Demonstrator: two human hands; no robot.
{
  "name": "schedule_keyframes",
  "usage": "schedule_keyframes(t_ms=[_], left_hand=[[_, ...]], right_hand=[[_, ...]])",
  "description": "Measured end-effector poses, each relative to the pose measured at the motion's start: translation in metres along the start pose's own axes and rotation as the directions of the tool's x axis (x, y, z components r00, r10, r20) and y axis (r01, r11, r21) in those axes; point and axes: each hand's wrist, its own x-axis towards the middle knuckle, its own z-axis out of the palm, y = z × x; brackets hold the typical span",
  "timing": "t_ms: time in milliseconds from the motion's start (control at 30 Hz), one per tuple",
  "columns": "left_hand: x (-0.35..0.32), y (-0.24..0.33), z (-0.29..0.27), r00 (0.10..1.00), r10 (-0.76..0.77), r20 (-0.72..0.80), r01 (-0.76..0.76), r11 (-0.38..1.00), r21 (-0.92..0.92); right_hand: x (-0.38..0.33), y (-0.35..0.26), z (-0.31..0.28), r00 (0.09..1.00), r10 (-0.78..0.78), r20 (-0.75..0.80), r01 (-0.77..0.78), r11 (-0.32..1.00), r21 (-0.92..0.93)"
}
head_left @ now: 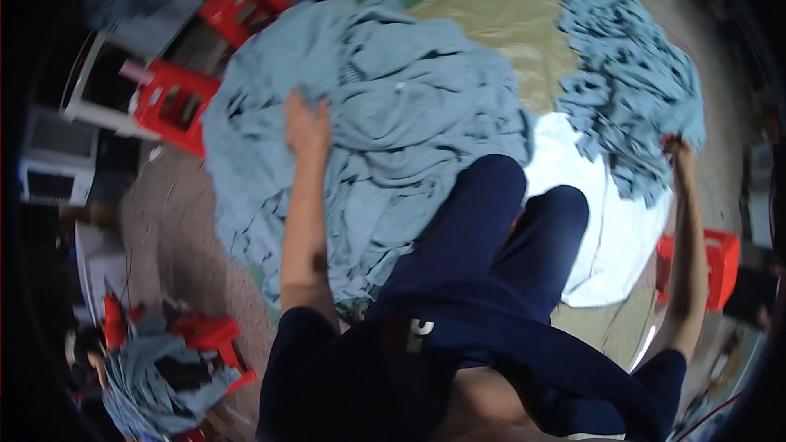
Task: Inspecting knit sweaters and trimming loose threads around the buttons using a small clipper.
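Note:
A wide heap of grey-blue knitted cloth [409, 106] spreads in front of my knees and to the left. My left hand [308, 124] lies on it, thumb and fingers apart, holding nothing that I can see. Out at the right, my right hand [679, 148] is closed at the edge of a second, looser pile of the same grey-blue cloth [630, 74]. Something small and dark red shows at its fingertips, too blurred to name. Whether those fingers also grip the cloth is hidden.
Under the piles are a white sheet [610, 254] and an olive-green sheet [508, 24]. Red stools [176, 106] stand at the left, and another red stool [720, 270] behind my right arm. At lower left, a person has grey-blue cloth [160, 381] beside a red stool.

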Motion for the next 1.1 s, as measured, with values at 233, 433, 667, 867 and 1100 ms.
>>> schedule_keyframes(t_ms=[233, 433, 667, 867, 1100], left_hand=[[-0.038, 0.08, -0.047, 0.885, 0.165, 0.435, 0.109, 0.835, -0.539], [-0.153, 0.173, -0.092, 0.519, 0.722, 0.458, 0.079, 0.493, -0.866], [-0.232, 0.196, -0.092, 0.244, 0.889, 0.387, -0.001, 0.4, -0.917], [-0.209, 0.184, -0.104, 0.05, 0.836, 0.546, 0.438, 0.473, -0.764], [-0.135, 0.26, -0.13, 0.378, 0.771, 0.512, 0.813, -0.011, -0.583]], right_hand=[[-0.136, -0.116, 0.197, 0.88, -0.145, 0.452, 0.021, 0.963, 0.268], [-0.189, -0.214, 0.273, 0.822, -0.096, 0.561, -0.256, 0.818, 0.515], [-0.217, -0.222, 0.275, 0.893, -0.033, 0.448, -0.229, 0.825, 0.516], [-0.223, -0.147, 0.212, 0.954, 0.154, 0.257, -0.288, 0.704, 0.648], [-0.263, -0.138, 0.213, 0.99, -0.129, -0.053, 0.098, 0.375, 0.922]])
